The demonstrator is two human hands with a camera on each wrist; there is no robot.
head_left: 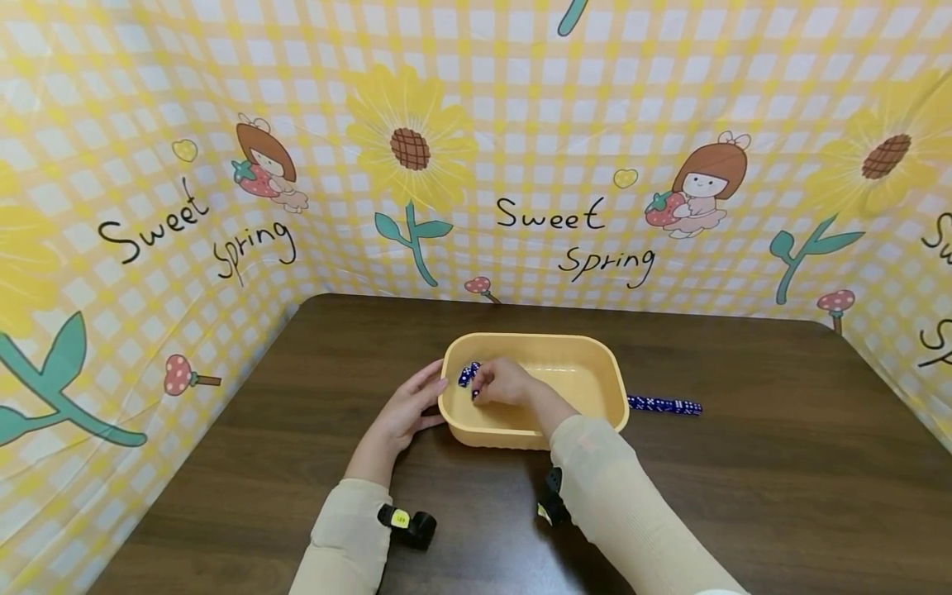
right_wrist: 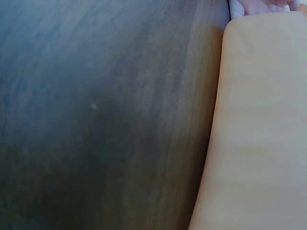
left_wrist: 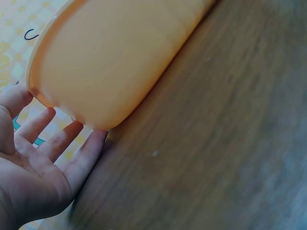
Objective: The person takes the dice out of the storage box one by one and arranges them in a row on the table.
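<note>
A yellow plastic box [head_left: 506, 438] stands on the table, its wall filling much of the left wrist view. My left hand [head_left: 405, 411] rests against the box's left end, fingers spread and fingertips touching the wall. Inside the box, near that end, my right hand [head_left: 509, 384] pinches a blue die [head_left: 476, 395] between thumb and fingers. Just beyond the fingertips lie a few blue dice [head_left: 466, 374] with white dots, partly hidden by the hand. In the right wrist view the box wall [right_wrist: 264, 120] hides the right hand.
To the right of the box, a row of blue dice [head_left: 664, 405] lies on the dark wooden table [head_left: 744, 479], its left end meeting the box's side in this view. A yellow checked cloth [head_left: 550, 124] hangs behind and at the sides.
</note>
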